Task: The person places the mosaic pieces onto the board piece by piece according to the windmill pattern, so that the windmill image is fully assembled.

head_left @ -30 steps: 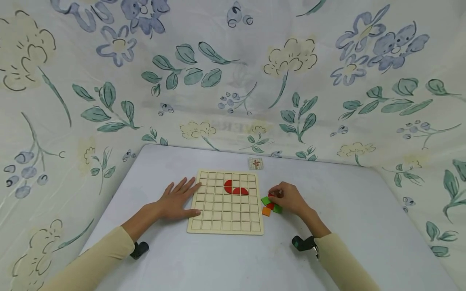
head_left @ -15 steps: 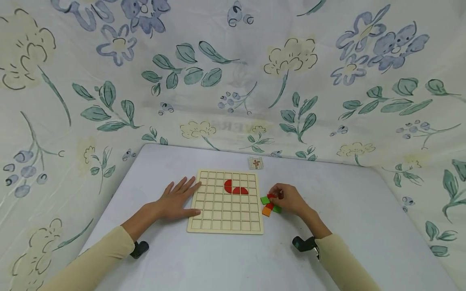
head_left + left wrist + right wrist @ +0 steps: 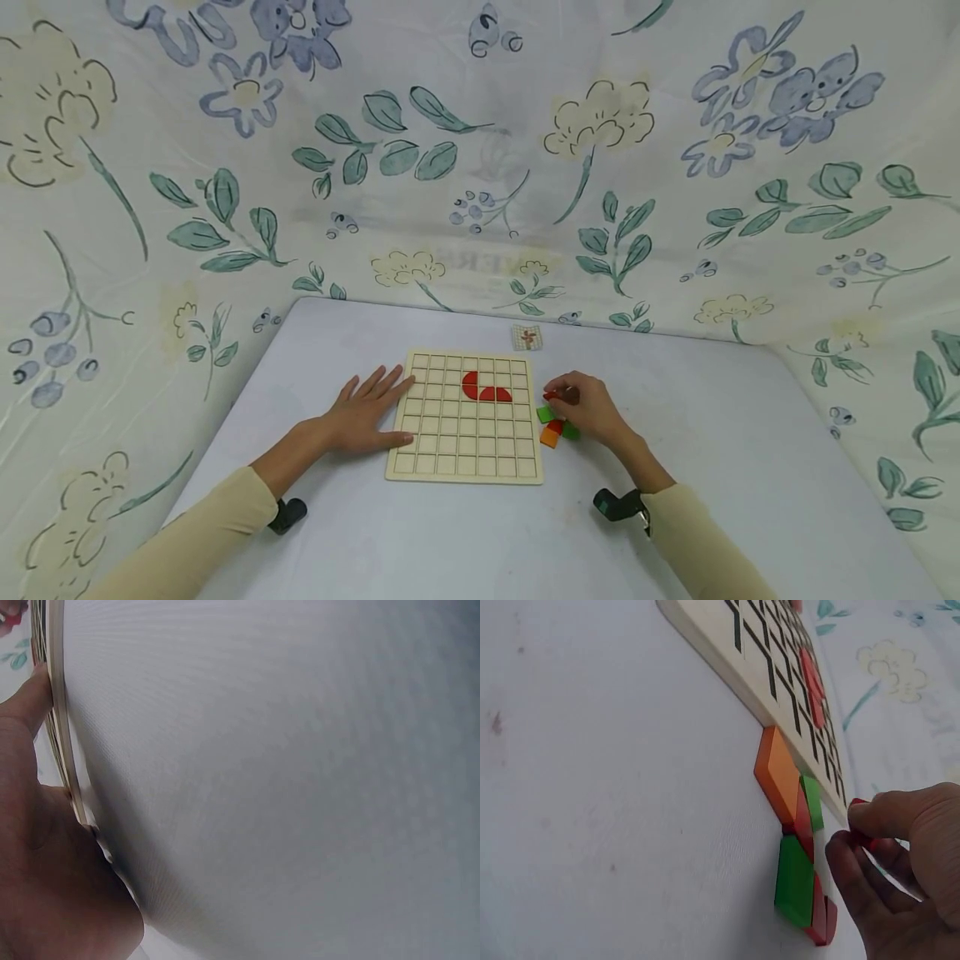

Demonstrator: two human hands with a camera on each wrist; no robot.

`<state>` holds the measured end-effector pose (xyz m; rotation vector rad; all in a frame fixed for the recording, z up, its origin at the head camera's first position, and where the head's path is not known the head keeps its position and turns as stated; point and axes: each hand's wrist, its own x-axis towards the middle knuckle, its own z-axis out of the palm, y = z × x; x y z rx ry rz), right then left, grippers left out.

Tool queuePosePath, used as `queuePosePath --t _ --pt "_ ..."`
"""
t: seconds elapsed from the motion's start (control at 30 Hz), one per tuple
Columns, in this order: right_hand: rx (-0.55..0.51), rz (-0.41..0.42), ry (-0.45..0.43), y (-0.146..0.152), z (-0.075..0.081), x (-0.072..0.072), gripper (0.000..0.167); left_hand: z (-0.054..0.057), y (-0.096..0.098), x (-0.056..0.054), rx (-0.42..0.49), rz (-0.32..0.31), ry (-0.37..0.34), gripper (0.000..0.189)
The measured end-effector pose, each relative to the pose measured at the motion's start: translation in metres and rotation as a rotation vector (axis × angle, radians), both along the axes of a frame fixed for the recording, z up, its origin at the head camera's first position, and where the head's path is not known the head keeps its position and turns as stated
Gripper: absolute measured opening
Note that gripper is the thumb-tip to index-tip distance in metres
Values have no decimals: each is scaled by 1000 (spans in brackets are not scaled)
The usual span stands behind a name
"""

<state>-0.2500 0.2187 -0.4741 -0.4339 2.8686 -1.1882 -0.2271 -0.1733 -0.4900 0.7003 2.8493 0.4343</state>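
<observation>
My left hand [image 3: 363, 414] rests with spread fingers along the left side of a pale wooden grid board [image 3: 447, 423], fingertips and thumb over its edge. In the left wrist view, the thumb [image 3: 34, 697] lies against the board's edge. Three red quarter-round pieces [image 3: 470, 384] sit in cells at the board's upper middle. To the right of the board, my right hand [image 3: 592, 408] pinches a red piece [image 3: 865, 841] between thumb and fingers, lifted above the small pile. The fingers partly cover its shape.
Beside the board's right edge lie an orange diamond-shaped piece [image 3: 778, 774], green pieces [image 3: 795, 874] and red pieces [image 3: 804, 825], close together. A small gridded card [image 3: 527, 337] with a reddish pinwheel design lies behind the board. Floral cloth [image 3: 480, 192] hangs behind the white table [image 3: 465, 533].
My right hand has risen from the pile and shifted slightly left and away from me, taking a red piece with it. My left hand and the board have stayed in place.
</observation>
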Motion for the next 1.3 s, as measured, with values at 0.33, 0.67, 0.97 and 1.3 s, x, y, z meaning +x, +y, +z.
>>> queuePosePath --t 0.33,0.67,0.97,1.3 --pt "-37 81 29 -12 2 -2 15 3 1 2 2 -2 3 97" --pt "-39 129 84 -27 -3 -7 15 0 -1 -1 9 -2 9 97" --pt "-77 197 30 -52 -1 -10 12 2 1 -1 5 -9 -5 97" --pt "-115 237 -50 -76 0 -8 11 5 1 0 3 -5 -8 96"
